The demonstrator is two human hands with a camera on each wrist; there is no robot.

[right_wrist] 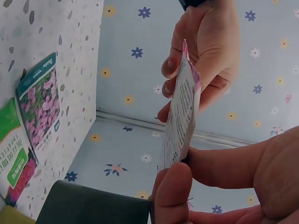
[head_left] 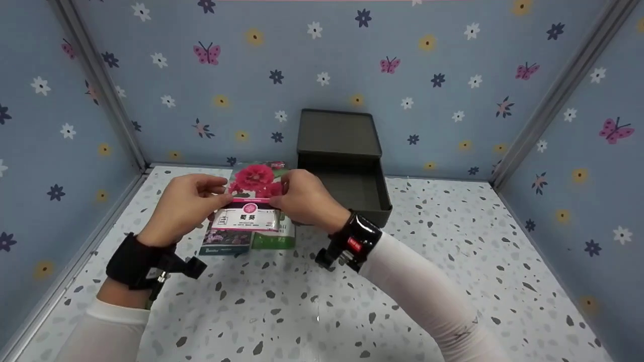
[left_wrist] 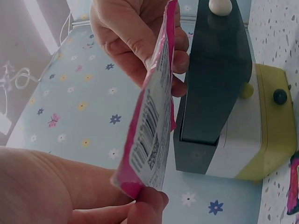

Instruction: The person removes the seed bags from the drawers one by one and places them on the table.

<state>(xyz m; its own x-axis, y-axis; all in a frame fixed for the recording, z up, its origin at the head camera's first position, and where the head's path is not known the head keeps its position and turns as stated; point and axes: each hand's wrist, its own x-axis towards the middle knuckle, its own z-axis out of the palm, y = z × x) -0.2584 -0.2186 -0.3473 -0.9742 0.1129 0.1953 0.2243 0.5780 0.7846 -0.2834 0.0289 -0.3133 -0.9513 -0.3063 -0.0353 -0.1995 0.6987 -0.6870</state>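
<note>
A flat seed packet (head_left: 245, 219) with pink edges and a white label is held up between both hands. My left hand (head_left: 187, 206) pinches its left side, thumb on the near face. On the opposite side my right hand (head_left: 311, 197) pinches it between thumb and fingers. Print and a barcode show on the packet in the left wrist view. Large red-pink flowers appear just above the label; I cannot tell whether they belong to this packet or one behind. Underneath lie a purple-flower packet (right_wrist: 42, 105) and a green packet (right_wrist: 13, 147), partly covered in the head view.
Behind the right hand stands a dark green box (head_left: 352, 183) with its lid (head_left: 339, 131) raised against the wall. The left wrist view shows it stacked above a white tier (left_wrist: 238, 149) and a yellow tier (left_wrist: 275, 126) with knobs. Flower-patterned panels enclose the speckled tabletop (head_left: 453, 251).
</note>
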